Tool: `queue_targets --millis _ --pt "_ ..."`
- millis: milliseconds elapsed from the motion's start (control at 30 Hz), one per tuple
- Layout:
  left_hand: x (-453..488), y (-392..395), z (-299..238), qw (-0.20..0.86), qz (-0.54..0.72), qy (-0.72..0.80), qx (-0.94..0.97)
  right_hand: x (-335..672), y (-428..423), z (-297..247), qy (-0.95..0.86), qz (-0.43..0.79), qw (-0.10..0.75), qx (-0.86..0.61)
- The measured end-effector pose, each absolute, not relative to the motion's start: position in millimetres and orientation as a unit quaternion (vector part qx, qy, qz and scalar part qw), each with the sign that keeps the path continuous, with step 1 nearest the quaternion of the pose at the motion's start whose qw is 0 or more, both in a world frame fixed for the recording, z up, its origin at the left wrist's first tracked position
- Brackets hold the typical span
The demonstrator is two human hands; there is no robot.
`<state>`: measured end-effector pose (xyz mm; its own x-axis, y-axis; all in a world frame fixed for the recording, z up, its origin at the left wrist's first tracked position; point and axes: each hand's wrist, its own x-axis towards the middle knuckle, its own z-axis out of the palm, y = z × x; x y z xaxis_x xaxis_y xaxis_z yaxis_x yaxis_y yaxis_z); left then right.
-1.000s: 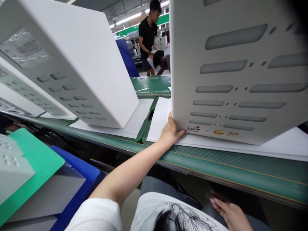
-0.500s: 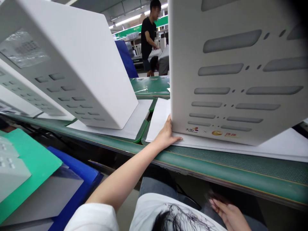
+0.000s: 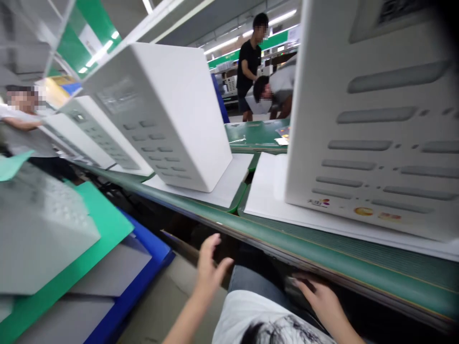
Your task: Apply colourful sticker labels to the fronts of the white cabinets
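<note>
blurred logos on white cabinet (image 3: 373,134), no text legible

I can't read the tiny colored logos (image 3: 319,202) on the big white box (image 3: 373,124), whose top and right side run off the picture, and my left hand (image 3: 210,267) looks blurry.

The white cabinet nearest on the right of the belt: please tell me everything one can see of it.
The white cabinet is a tall, smooth box, plastic or painted metal by its look. Its near face has rows of long grey slots with small dots between them, and small coloured logos along its lower edge. A recessed panel shows at the top. It stands upright on a white sheet on the green conveyor belt. No hand touches it; its right side and top are out of frame.
</note>
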<state>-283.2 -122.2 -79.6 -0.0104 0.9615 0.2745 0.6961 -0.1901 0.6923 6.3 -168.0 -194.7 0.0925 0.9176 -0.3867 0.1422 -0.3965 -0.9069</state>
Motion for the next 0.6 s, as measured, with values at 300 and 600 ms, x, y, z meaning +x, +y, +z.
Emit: queue_targets --millis 300,600 --pt "-252.6 -146.3 -134.2 0.372 0.234 0.602 0.666 -88.3 -145.2 -182.2 -0.588 0.567 0.32 -0.481" --pt "-408.4 -30.5 -209.8 0.182 0.268 0.87 0.373 -55.9 -152.5 -154.1 -0.786 0.247 0.381 -0.419"
